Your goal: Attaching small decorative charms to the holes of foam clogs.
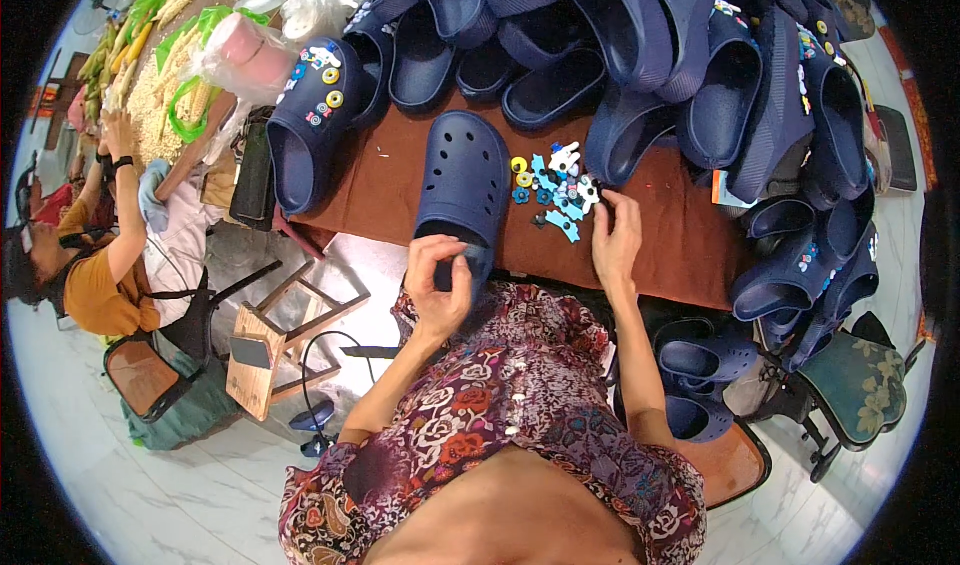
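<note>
Clog heel pt. hidden by L hand, charms' details too sm.

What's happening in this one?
The person's left hand is at the opening of a blue clog, whose top holes look bare. The right hand has its fingertips at the edge of a pile of charms; whether it grips one is unclear. Left of that clog stands a decorated clog, and more clogs are heaped around the brown cloth.
</note>
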A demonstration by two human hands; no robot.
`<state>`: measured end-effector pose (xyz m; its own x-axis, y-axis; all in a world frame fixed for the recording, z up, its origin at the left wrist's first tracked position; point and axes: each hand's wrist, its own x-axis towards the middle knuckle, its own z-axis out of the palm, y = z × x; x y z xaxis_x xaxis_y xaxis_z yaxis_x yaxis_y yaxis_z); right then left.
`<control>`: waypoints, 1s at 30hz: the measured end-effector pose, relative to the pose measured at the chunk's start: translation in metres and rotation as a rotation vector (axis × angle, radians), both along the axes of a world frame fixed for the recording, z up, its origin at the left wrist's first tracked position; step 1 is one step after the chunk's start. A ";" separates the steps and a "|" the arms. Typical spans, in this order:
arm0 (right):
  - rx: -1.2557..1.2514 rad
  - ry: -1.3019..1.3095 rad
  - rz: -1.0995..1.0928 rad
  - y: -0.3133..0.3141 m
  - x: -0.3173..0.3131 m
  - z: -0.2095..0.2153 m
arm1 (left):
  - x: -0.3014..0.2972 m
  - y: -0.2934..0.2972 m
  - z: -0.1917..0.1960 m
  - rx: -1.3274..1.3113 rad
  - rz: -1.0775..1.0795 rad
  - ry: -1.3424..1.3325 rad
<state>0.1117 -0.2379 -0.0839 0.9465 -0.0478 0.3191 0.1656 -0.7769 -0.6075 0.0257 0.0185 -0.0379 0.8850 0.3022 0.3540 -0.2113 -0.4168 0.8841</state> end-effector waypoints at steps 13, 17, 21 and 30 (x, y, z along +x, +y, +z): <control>-0.236 -0.017 0.160 0.016 -0.008 -0.010 | 0.008 -0.014 -0.034 -0.521 -0.083 0.277; -0.124 0.026 0.222 0.013 -0.015 0.002 | 0.018 -0.016 -0.023 -0.620 -0.048 0.310; -0.038 0.106 0.160 0.007 -0.023 0.012 | 0.022 -0.014 -0.019 -0.698 -0.063 0.379; 0.587 0.354 -0.007 -0.020 -0.028 -0.008 | 0.038 0.000 -0.032 -1.049 -0.044 0.493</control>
<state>0.0836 -0.2581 -0.0919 0.9880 -0.1250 -0.0902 -0.1246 -0.3031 -0.9448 0.0633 0.0190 -0.0698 0.8740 0.2087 -0.4388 0.2563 0.5691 0.7813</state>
